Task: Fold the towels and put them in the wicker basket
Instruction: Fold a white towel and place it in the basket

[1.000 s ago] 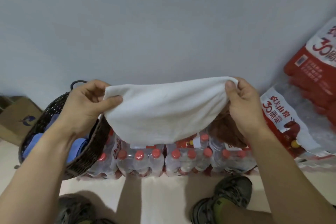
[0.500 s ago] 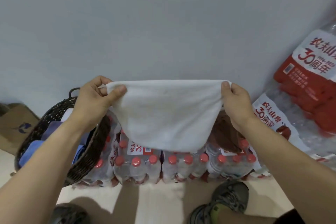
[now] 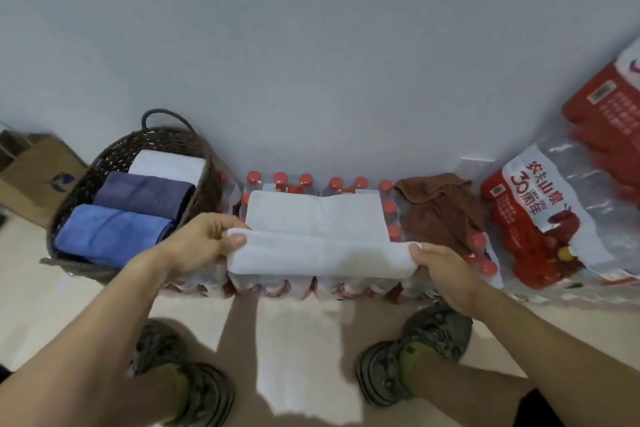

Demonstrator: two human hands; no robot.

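— Packs of bottled water [image 3: 346, 204] under both hands, is that what the white towel [image 3: 318, 236] lies on?
— Yes. They run along the wall, and the towel lies flat on their red caps, its near edge rolled or folded over toward the person.
— And off to the left hand's side?
— Wicker basket [image 3: 86, 166], just beyond the left hand [image 3: 197, 246]. Three folded towels lie in it side by side: a blue towel [image 3: 110, 236] nearest, a dark purple towel [image 3: 142, 194] in the middle, a pale towel [image 3: 166, 166] farthest.
— Beyond the right hand?
— A brown towel [image 3: 440, 211], crumpled on the bottles, just past the right hand [image 3: 440, 267].
— The hands themselves?
— The left pinches the towel's near left corner, thumb on top. The right grasps the near right end, fingers curled round the fold.
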